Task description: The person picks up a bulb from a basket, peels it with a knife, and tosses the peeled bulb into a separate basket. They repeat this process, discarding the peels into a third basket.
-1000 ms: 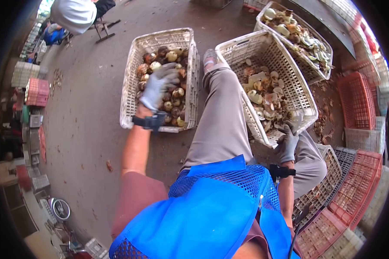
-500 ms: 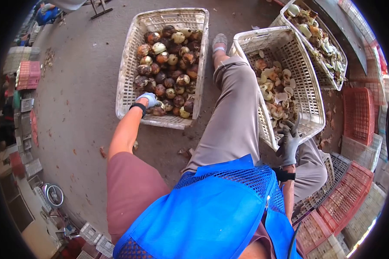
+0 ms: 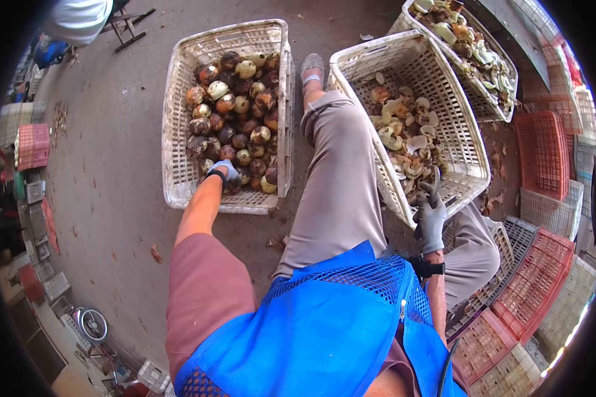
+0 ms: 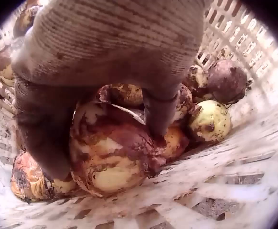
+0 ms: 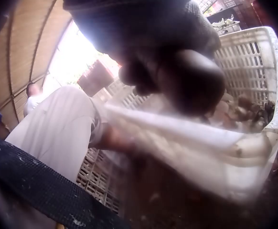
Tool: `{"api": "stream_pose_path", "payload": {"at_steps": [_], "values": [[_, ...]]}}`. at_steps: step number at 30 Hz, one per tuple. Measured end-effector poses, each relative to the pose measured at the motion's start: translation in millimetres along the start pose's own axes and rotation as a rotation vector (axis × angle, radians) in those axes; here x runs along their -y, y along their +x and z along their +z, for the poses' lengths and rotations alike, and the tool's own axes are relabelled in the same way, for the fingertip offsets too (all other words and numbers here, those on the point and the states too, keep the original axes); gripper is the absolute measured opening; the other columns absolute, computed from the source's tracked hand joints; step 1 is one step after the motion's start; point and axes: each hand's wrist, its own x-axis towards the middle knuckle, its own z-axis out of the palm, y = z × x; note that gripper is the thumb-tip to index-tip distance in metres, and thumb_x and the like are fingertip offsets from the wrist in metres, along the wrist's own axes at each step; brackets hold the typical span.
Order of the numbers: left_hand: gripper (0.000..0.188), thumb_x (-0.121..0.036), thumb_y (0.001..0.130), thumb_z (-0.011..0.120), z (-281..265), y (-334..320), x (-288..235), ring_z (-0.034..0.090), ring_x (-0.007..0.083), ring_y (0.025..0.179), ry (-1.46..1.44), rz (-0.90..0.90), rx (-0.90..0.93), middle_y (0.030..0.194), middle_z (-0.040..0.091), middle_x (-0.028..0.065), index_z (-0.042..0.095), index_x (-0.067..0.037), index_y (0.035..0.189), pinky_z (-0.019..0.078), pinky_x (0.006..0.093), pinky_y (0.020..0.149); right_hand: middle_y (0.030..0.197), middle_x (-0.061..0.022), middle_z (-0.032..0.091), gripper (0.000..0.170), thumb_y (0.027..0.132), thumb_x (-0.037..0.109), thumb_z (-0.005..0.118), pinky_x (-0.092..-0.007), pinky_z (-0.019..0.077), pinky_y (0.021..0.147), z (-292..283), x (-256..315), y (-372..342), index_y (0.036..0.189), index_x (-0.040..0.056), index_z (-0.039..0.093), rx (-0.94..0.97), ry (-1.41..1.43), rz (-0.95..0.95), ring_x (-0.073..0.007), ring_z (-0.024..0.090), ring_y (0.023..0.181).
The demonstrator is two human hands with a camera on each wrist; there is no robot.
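In the head view, my gloved left hand (image 3: 226, 171) reaches into the near end of a white plastic crate (image 3: 173, 126) of onions (image 3: 241, 106). The left wrist view shows its thumb and fingers gripping a large onion (image 4: 112, 164) with torn brown-purple skin, close to the slotted crate wall. My gloved right hand (image 3: 430, 217) is at the near corner of a tilted white crate (image 3: 471, 173) holding onion peelings (image 3: 404, 132). A slim grey shape points up from that hand; I cannot tell whether it is a finger or a held tool.
Behind the peelings crate stands another white crate (image 3: 508, 109) full of scraps. Red crates (image 3: 543, 155) and stacked baskets (image 3: 535, 274) line the right side. My outstretched leg (image 3: 341, 178) lies between the two near crates. A bicycle wheel (image 3: 93, 324) shows at lower left.
My left hand has come from over the middle of the onions down to the crate's near end, where it now grips an onion. The right hand stays by its crate corner.
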Motion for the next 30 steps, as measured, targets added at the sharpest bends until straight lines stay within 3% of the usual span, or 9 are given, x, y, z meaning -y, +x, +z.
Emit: {"api": "stream_pose_path", "payload": {"at_steps": [3, 4, 7, 12, 19, 23, 26, 29, 30], "values": [[0.070, -0.032, 0.063, 0.085, -28.4, -26.0, 10.2, 0.064, 0.0251, 0.098, -0.724, 0.346, 0.093, 0.105, 0.067, 0.0151, 0.057, -0.001, 0.120, 0.0522, 0.0390, 0.085, 0.076, -0.0007, 0.065, 0.027, 0.093, 0.006, 0.056, -0.0203, 0.0335, 0.043, -3.3, 3.2, -2.2, 0.118, 0.0036, 0.062, 0.003, 0.020, -0.005, -0.0024, 0.045, 0.050], [0.060, -0.022, 0.067, 0.083, -40.4, -29.7, 5.7, 0.063, 0.0193, 0.088, -0.731, 0.287, -0.044, 0.097, 0.064, 0.0108, 0.055, -0.002, 0.116, 0.0534, 0.0351, 0.077, 0.076, -0.0007, 0.065, 0.026, 0.093, 0.006, 0.056, -0.0202, 0.0336, 0.043, -2.9, 4.1, -1.3, 0.118, 0.0039, 0.062, 0.009, 0.048, -0.014, -0.0025, 0.045, 0.050], [0.057, -0.014, 0.073, 0.077, -88.0, -91.2, -9.3, 0.063, 0.0164, 0.089, -1.322, 0.644, -0.016, 0.107, 0.062, 0.0080, 0.051, -0.004, 0.122, 0.0540, 0.0295, 0.076, 0.077, -0.0006, 0.065, 0.026, 0.092, 0.007, 0.055, -0.0193, 0.0357, 0.044, -0.8, 16.4, -2.0, 0.117, 0.0032, 0.062, 0.029, 0.155, 0.003, -0.0036, 0.050, 0.052], [0.068, -0.012, 0.067, 0.078, -155.1, -237.7, -90.2, 0.056, 0.0181, 0.111, -1.353, 1.261, -0.084, 0.120, 0.056, 0.0074, 0.047, -0.004, 0.126, 0.0482, 0.0321, 0.094, 0.084, -0.0066, 0.066, 0.035, 0.090, 0.014, 0.057, -0.0221, 0.0453, 0.050, 14.4, 85.7, -19.1, 0.120, -0.0027, 0.059, 0.213, 0.228, 0.061, -0.0108, 0.063, 0.067], [0.089, -0.004, 0.064, 0.084, -136.1, -365.8, -241.5, 0.047, 0.0198, 0.125, -0.884, 1.705, 0.032, 0.136, 0.048, 0.0098, 0.037, -0.001, 0.140, 0.0389, 0.0326, 0.105, 0.072, 0.0001, 0.061, 0.043, 0.094, 0.037, 0.057, -0.0187, 0.0364, 0.040, 2.7, 138.7, -50.3, 0.125, 0.0069, 0.052, 0.621, 0.747, 0.013, -0.0041, 0.044, 0.046], [0.099, -0.006, 0.076, 0.075, -104.5, -385.6, -284.9, 0.047, 0.0212, 0.126, -1.083, 1.532, 0.256, 0.146, 0.038, 0.0133, 0.013, -0.011, 0.153, 0.0409, 0.0349, 0.103, 0.080, -0.0009, 0.060, 0.054, 0.089, 0.028, 0.067, -0.0234, 0.0469, 0.050, -32.2, 117.8, -53.0, 0.131, 0.0026, 0.045, 0.228, 0.627, -0.270, -0.0079, 0.054, 0.056], [0.092, -0.020, 0.077, 0.075, -72.7, -386.6, -316.4, 0.054, 0.0221, 0.118, -1.239, 1.626, 0.355, 0.141, 0.043, 0.0126, 0.021, -0.006, 0.150, 0.0416, 0.0347, 0.103, 0.113, -0.0080, 0.060, 0.067, 0.079, 0.015, 0.079, -0.0305, 0.0466, 0.092, -34.3, 100.6, -54.4, 0.134, 0.0022, 0.042, -0.023, 0.374, -0.744, -0.0164, 0.059, 0.098], [0.088, -0.024, 0.075, 0.078, -65.7, -379.1, -320.9, 0.053, 0.0232, 0.120, -1.327, 1.510, 0.446, 0.134, 0.050, 0.0115, 0.028, -0.004, 0.145, 0.0419, 0.0361, 0.103, 0.125, -0.0089, 0.055, 0.067, 0.078, 0.011, 0.080, -0.0294, 0.0476, 0.089, -53.0, 96.4, -64.9, 0.133, 0.0048, 0.043, 0.006, 0.124, -0.803, -0.0137, 0.057, 0.099], [0.086, -0.028, 0.074, 0.080, -63.2, -380.3, -321.1, 0.053, 0.0240, 0.121, -1.380, 1.535, 0.466, 0.129, 0.054, 0.0110, 0.033, -0.003, 0.141, 0.0418, 0.0372, 0.104, 0.113, -0.0082, 0.060, 0.062, 0.081, 0.011, 0.077, -0.0273, 0.0497, 0.083, -55.5, 105.7, -69.9, 0.133, 0.0067, 0.044, 0.061, 0.403, -0.746, -0.0112, 0.057, 0.092]]}}
